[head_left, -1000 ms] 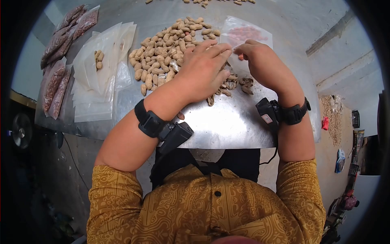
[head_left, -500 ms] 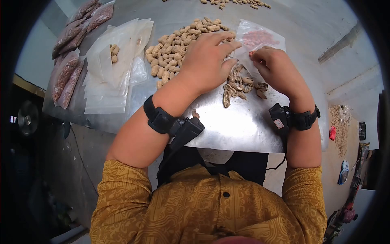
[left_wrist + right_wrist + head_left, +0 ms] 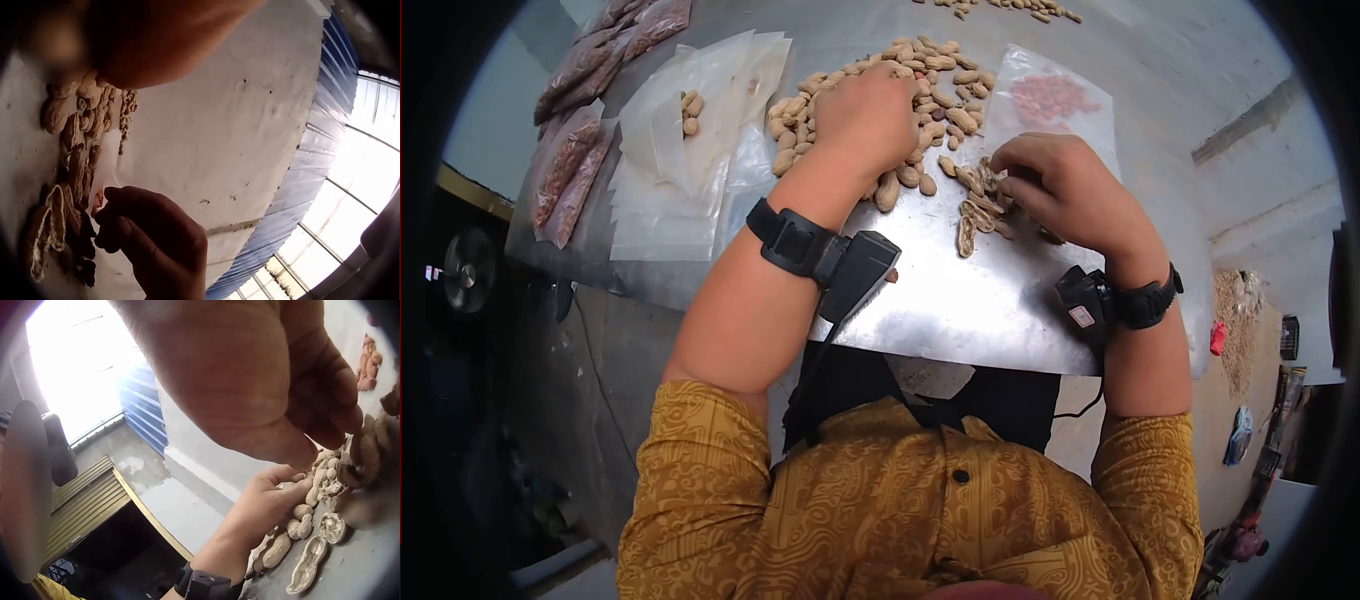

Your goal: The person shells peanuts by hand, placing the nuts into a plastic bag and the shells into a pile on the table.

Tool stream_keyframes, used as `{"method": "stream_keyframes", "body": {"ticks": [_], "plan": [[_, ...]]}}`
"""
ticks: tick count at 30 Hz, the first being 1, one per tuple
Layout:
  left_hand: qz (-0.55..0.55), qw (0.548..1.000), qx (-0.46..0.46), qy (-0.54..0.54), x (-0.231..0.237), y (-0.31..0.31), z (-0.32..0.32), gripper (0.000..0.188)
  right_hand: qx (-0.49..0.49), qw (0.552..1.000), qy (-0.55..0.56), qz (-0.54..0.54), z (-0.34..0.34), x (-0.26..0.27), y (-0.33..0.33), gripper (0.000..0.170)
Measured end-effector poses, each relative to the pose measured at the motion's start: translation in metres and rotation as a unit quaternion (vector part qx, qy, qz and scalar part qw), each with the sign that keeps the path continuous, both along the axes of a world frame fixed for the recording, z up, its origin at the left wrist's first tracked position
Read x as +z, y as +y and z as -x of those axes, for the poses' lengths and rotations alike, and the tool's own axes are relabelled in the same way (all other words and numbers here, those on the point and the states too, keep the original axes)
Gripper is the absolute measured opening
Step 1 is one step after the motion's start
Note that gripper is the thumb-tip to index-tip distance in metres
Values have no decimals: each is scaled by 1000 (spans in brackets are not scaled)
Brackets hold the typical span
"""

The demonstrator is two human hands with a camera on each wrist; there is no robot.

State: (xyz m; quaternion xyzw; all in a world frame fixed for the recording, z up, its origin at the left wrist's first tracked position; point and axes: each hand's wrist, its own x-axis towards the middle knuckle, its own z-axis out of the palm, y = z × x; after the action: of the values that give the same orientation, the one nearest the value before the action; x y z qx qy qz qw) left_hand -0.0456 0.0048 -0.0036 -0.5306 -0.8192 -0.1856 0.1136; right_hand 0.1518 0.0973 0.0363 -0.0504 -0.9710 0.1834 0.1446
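My left hand (image 3: 868,118) is over the pile of unshelled peanuts (image 3: 965,122), its fingertips out of sight; in the right wrist view this hand (image 3: 250,509) has its thumb and forefinger among the peanuts (image 3: 277,551). Bent fingers of my right hand (image 3: 1068,190) reach down to the split shells (image 3: 967,235) right of the pile. Whether either hand grips anything is hidden. In the left wrist view the right hand (image 3: 159,240) curls beside dark shells (image 3: 78,237). Above it in the head view lies a clear bag with pink kernels (image 3: 1050,98).
Empty clear bags (image 3: 662,215) are stacked left of the pile, several peanuts (image 3: 691,112) on them. Filled bags of reddish kernels (image 3: 570,170) lie at the far left. More peanuts (image 3: 1030,8) lie at the table's far side. The metal table's near edge (image 3: 960,360) faces my body.
My left hand has moved left, away from my right hand and onto the pile, fingers now bent down. My right hand has come down from beside the kernel bag to the shells.
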Motion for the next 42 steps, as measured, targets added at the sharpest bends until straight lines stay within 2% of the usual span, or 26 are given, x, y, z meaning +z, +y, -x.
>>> {"method": "stream_keyframes", "body": {"ticks": [4, 7, 10, 12, 13, 15, 16, 17, 20, 21, 23, 24, 27, 29, 30, 33, 36, 39, 42], "plan": [[-29, 999, -12, -30, 1, 2, 5, 19, -3, 1000, 28, 14, 0, 0, 0, 13], [-38, 999, -3, -3, 5, -1, 5, 16, -2, 999, 48, 12, 1, -1, 1, 12], [-131, 991, -33, 11, 4, 0, 6, 19, -20, 997, 60, 49, 1, 0, 0, 13], [-216, 967, -106, -89, 9, -1, 2, 19, -38, 989, 84, 114, 1, 0, -3, 14], [-257, 946, -142, -139, 11, -1, -1, 19, -52, 983, 95, 148, 1, -1, -3, 17], [-293, 873, -205, -331, 9, 0, -7, 18, -80, 967, 114, 213, 3, -2, -5, 23], [-306, 821, -233, -422, 10, -1, -12, 17, -78, 960, 137, 231, 5, -3, -6, 26], [-303, 750, -236, -539, 11, -2, -18, 20, -77, 952, 161, 249, 8, -3, -9, 29], [-298, 607, -274, -683, 6, -2, -33, 22, -68, 939, 187, 281, 9, -3, -13, 35], [-290, 592, -294, -692, 5, -2, -36, 23, -59, 929, 203, 305, 11, -7, -12, 33], [-264, 616, -301, -678, 6, -4, -34, 23, -42, 897, 223, 378, 10, -5, -14, 25], [-252, 628, -303, -671, 8, -5, -34, 23, -44, 898, 220, 380, 10, -4, -12, 24], [-248, 715, -288, -587, 14, -10, -40, 24, -47, 886, 221, 406, 8, -1, -9, 22], [-256, 695, -296, -603, 20, -15, -44, 25, -46, 861, 236, 449, 10, 0, -11, 22], [-261, 685, -300, -611, 22, -15, -46, 25, -48, 863, 236, 445, 11, 1, -12, 22], [-303, 704, -294, -571, 16, -13, -48, 22, -60, 876, 225, 421, 12, -2, -12, 20], [-320, 779, -288, -455, 13, -11, -47, 19, -79, 892, 199, 397, 11, -4, -13, 17], [-326, 786, -270, -450, 12, -9, -49, 17, -91, 886, 199, 408, 13, -6, -17, 15], [-298, 836, -250, -388, 10, -7, -46, 15, -111, 892, 199, 391, 14, -8, -19, 15]]}}
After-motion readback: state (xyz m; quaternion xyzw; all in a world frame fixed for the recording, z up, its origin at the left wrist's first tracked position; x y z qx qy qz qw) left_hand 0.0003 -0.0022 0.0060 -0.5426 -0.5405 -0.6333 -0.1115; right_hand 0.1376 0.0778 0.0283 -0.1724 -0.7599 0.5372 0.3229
